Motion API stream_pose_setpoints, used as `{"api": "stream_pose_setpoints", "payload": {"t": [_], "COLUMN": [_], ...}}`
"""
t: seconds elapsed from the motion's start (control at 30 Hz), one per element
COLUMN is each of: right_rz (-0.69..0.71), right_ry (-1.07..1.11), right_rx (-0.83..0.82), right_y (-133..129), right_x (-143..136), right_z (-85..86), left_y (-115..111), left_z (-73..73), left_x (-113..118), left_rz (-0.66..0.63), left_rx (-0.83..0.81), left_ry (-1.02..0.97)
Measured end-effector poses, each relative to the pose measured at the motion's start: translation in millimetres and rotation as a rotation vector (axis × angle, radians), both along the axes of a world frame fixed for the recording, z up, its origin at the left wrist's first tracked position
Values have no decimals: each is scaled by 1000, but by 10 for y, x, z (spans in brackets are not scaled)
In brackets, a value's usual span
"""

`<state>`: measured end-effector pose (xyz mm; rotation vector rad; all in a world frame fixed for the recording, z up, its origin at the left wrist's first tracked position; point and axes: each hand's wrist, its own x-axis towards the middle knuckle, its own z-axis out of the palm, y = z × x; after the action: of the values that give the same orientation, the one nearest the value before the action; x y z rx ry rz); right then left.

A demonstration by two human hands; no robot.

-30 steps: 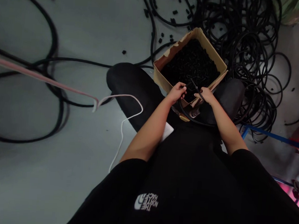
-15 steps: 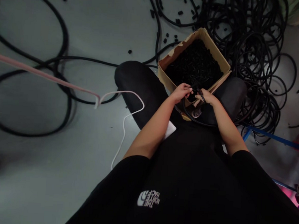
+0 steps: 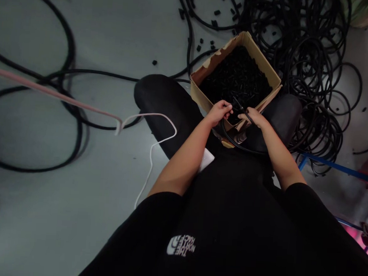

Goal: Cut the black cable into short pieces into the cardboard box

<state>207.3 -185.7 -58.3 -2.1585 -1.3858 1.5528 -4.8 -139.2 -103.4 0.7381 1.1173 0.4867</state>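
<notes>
Between my knees stands an open cardboard box (image 3: 197, 90) heaped with short black pieces (image 3: 238, 81). My left hand (image 3: 220, 112) is closed at the box's near edge, its fingers pinched together; whatever they hold is too small to make out. Just to its right, my right hand (image 3: 254, 117) grips a dark tool, perhaps a cutter, whose thin tip points over the box; its exact shape is unclear. A black hose (image 3: 240, 147) curves below both hands, close to the torn front flap.
A large tangle of black hose (image 3: 317, 80) lies right of the box. Wide hose loops (image 3: 73, 46) spread over the floor at left. A white cable (image 3: 151, 161) crosses my left thigh. A blue frame (image 3: 333, 165) stands at right, and black pieces are scattered beyond the box.
My two hands have moved slightly apart, and the dark tool's tip now shows between them. The whole view has shifted a little to the left.
</notes>
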Motion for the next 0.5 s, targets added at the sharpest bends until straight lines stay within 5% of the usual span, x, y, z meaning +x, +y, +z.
{"api": "stream_pose_setpoints", "payload": {"t": [0.23, 0.5], "right_rz": [98, 213], "right_ry": [-222, -12], "right_rx": [-30, -60], "right_y": [49, 26], "right_x": [-54, -60], "right_z": [8, -17], "left_y": [-17, -20], "left_z": [66, 123], "left_x": [3, 41], "left_rz": [21, 11], "left_rx": [35, -75], "left_ry": [69, 125]}}
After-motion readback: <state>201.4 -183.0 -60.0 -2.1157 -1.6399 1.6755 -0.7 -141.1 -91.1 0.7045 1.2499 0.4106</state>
